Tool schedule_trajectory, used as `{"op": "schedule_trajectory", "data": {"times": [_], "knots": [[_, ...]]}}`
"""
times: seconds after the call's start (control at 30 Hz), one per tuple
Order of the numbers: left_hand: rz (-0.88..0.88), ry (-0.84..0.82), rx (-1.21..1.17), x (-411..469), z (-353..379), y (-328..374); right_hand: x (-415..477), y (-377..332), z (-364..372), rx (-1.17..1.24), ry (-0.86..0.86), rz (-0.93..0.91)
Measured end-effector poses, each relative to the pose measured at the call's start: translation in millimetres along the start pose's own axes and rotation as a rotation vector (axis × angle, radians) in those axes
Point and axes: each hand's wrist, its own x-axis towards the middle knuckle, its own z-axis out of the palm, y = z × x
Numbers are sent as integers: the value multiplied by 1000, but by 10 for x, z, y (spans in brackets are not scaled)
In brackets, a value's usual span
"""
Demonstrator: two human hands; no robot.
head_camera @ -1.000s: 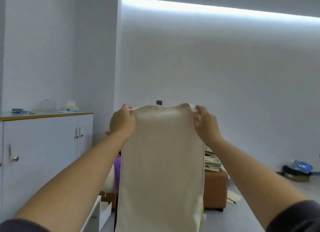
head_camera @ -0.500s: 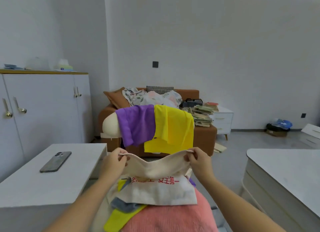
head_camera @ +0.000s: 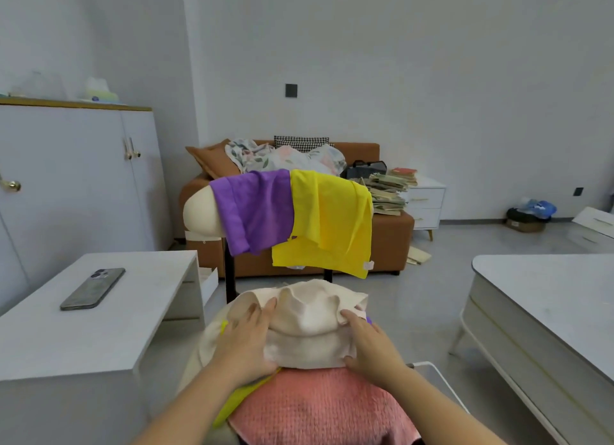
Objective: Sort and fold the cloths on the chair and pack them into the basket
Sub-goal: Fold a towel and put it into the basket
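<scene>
Grey room, sofa (head_camera: 392, 235) behind chair (head_camera: 199, 212) | cream cloth (head_camera: 309, 331) lies humped on pink cloth (head_camera: 319, 411), below chair back | left hand (head_camera: 246, 338) flat, pressing it | right hand (head_camera: 368, 345) at its right edge, grip unclear | judged best: smooth humps outward, square edges before next fold

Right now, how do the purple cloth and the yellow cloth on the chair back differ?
The purple cloth hangs left on the chair back; the yellow cloth hangs right. The yellow cloth reaches lower and looks wider than the purple cloth. Both drape over it, edges touching.
</scene>
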Motion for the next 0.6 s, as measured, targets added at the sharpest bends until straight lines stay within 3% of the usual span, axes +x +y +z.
{"op": "schedule_trajectory", "data": {"times": [0.13, 0.27, 0.37, 0.47, 0.6], "knots": [[77, 90, 154, 98, 111, 40, 77, 42, 86, -187, 42, -76], [-15, 173, -36, 260, -48, 64, 145, 57, 73, -164, 42, -105], [-63, 343, -111, 392, -127, 64, 283, -15, -65, 5, 209, -65], [-212, 346, -150, 521, -172, 35, 475, -74, -207, 265, 314, 25], [-305, 387, 23, 700, -121, 16, 703, -162, -307, 608, 441, 86]]}}
